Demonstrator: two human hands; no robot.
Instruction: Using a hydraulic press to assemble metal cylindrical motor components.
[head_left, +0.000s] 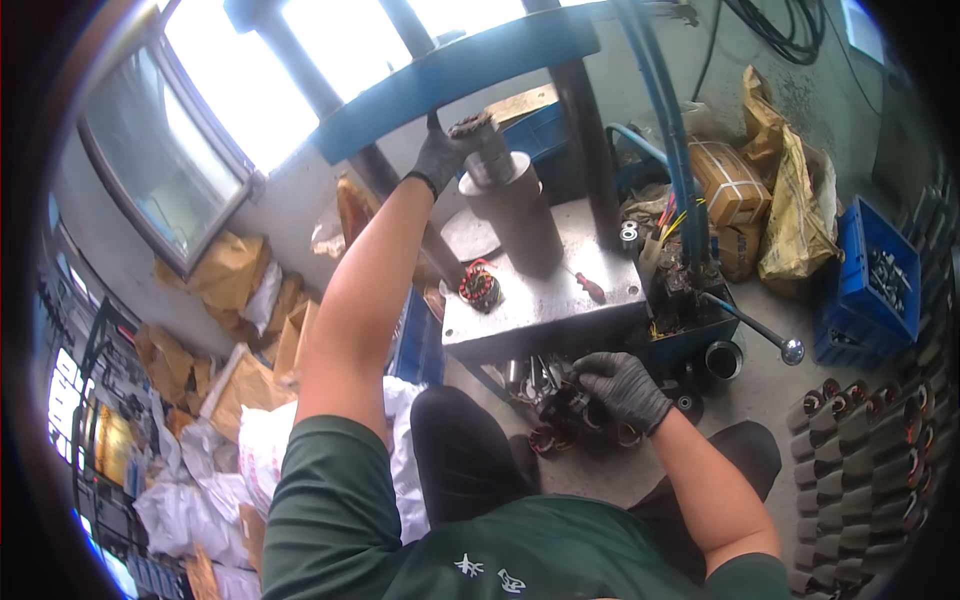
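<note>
My left hand [440, 160], in a grey glove, is at the upper left of the steel press, with its fingers closed around the side of a short metal sleeve [488, 165]. Copper windings show at the sleeve's top, and it stands on a thick steel cylinder [515, 215]. Part of that grip is hidden behind the sleeve. My right hand [625, 390], also gloved, hovers with loosely curved fingers below the front edge of the press table, nearest to a cluster of dark motor parts [565, 405]. Nothing shows in it.
On the press table [570, 315] lie a wound stator [480, 288] and a red-handled screwdriver [590, 288]. A lever with a ball end [790, 350] sticks out at right. Stacked stators [865, 440] and a blue crate [880, 275] stand farther right; white sacks [190, 510] lie at left.
</note>
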